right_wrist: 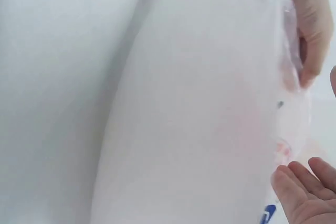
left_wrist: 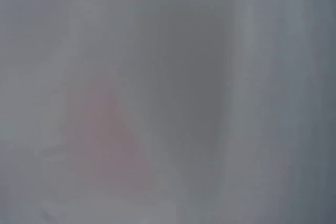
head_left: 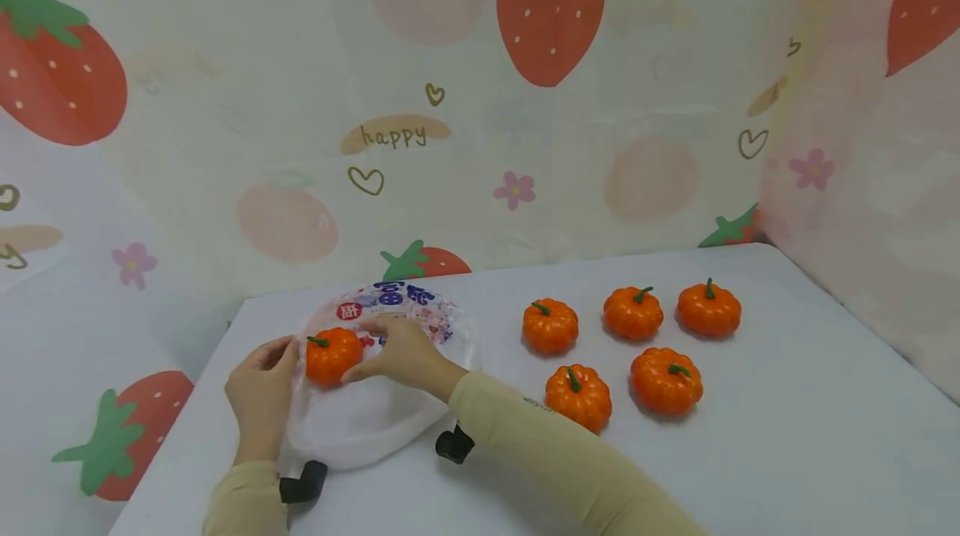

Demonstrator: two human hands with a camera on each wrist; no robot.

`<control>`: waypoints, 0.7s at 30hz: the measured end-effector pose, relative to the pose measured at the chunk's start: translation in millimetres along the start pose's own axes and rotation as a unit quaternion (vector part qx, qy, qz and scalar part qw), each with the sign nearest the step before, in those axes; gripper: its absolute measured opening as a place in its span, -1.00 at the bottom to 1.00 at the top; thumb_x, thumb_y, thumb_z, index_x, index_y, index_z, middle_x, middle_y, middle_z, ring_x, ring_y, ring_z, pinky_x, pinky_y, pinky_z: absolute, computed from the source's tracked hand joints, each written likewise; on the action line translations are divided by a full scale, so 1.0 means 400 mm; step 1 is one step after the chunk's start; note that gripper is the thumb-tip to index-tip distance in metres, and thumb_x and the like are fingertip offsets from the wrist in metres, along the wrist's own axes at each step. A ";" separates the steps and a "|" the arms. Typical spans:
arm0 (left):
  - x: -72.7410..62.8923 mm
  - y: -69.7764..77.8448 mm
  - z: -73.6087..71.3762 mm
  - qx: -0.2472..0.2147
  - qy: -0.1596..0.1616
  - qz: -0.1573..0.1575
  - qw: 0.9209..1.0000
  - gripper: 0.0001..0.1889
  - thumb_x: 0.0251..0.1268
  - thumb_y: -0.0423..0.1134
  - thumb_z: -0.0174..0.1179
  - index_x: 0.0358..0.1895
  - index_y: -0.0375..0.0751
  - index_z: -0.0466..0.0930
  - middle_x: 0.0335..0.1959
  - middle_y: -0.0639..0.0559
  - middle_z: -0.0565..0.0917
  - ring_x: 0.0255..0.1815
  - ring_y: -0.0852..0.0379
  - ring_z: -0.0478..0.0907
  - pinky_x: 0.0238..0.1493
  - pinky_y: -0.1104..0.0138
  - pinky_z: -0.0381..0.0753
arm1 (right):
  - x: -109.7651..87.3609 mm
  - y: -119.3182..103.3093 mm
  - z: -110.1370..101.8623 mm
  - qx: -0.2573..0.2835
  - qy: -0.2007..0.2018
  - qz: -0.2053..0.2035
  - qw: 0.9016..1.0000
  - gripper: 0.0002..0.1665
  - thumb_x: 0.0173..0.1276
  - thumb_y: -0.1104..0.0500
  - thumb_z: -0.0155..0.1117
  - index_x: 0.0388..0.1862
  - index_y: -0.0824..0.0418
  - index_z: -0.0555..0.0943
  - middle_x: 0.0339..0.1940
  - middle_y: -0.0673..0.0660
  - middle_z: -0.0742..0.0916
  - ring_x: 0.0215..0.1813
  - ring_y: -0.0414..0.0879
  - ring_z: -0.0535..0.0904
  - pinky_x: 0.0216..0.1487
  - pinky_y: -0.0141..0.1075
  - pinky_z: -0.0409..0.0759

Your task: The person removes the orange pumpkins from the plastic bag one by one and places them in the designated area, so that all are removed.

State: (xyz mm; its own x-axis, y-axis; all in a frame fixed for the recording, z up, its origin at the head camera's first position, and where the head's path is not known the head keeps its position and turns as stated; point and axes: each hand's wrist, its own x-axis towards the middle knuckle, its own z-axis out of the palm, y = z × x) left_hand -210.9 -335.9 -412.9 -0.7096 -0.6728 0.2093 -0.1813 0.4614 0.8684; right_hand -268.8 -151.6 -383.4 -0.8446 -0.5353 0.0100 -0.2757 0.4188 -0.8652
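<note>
A white, see-through plastic bag (head_left: 360, 428) with blue and red print lies spread in a rounded shape at the table's left side. My left hand (head_left: 264, 382) pinches the bag's left edge between thumb and fingers, also visible in the right wrist view. One small orange pumpkin (head_left: 332, 357) with a green stem sits at the bag's mouth, close to those fingers. Beside its right side is my right hand (head_left: 401, 357), thumb and fingers spread apart; the right wrist view shows those fingers (right_wrist: 307, 187) loosely extended. Bag plastic blurs the left wrist view, leaving only a pinkish patch.
Several more orange pumpkins stand on the white table to the right, among them a near one (head_left: 578, 398), a back one (head_left: 551, 327) and the rightmost one (head_left: 708, 308). A strawberry-patterned sheet (head_left: 465, 144) hangs behind the table and along its sides.
</note>
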 end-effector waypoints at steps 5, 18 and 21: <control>-0.006 0.004 -0.010 0.008 0.005 -0.002 1.000 -0.55 0.45 0.08 0.09 0.11 -0.18 0.69 0.07 -0.16 0.73 0.07 0.06 0.58 0.17 0.41 0.62 | 0.031 -0.007 0.041 0.007 -0.003 0.011 1.000 -0.14 0.07 -0.01 0.61 0.38 0.01 0.51 0.38 -0.02 0.60 0.42 -0.05 0.46 0.40 -0.14 0.53; -0.002 -0.004 0.000 -0.007 0.017 0.012 1.000 -0.61 0.41 0.02 0.17 0.02 -0.20 0.73 -0.02 -0.19 0.75 -0.12 0.24 0.52 -0.24 0.79 0.38 | 0.093 0.004 0.101 0.006 0.011 0.058 0.998 -0.12 0.07 0.05 0.61 0.40 0.07 0.47 0.38 0.02 0.59 0.33 -0.07 0.52 0.41 -0.20 0.51; -0.003 -0.005 0.006 -0.010 0.021 0.018 1.000 -0.62 0.40 0.02 0.18 0.01 -0.19 0.74 -0.04 -0.18 0.76 -0.21 0.39 0.48 -0.26 0.79 0.39 | 0.097 0.011 0.107 0.010 0.013 0.059 0.998 -0.09 0.07 0.07 0.61 0.42 0.10 0.44 0.39 0.05 0.58 0.35 -0.06 0.51 0.43 -0.19 0.49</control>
State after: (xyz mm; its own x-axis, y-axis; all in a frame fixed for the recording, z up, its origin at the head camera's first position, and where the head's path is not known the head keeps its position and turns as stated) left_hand -211.1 -334.6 -415.9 -0.6866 -0.6793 0.2589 -0.1427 0.4751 0.8683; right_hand -283.0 -201.9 -408.2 -0.8819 -0.4647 -0.0794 -0.1658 0.4632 -0.8706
